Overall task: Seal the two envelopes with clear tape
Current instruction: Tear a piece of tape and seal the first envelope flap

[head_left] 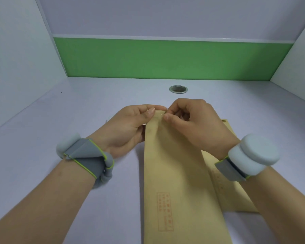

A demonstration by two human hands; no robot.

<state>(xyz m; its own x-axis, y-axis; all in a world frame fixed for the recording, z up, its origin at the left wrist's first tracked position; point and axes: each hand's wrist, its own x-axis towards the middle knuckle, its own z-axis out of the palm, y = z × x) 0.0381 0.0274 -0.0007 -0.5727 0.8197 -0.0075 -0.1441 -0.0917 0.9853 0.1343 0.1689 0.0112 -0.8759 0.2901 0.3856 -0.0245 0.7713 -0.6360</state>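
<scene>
Both hands pinch the far short end of the long tan paper envelope (173, 173), left hand (128, 127) and right hand (195, 125) thumbs nearly meeting, long axis running toward the body, overlapping the second tan envelope (236, 191) at right; tape not discernible.

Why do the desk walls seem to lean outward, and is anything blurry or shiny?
Head view: wide-angle lens splays the side walls; light is soft, shadows faint; a small glint sits on the upper envelope between left hand and right hand; its red print looks soft.
</scene>
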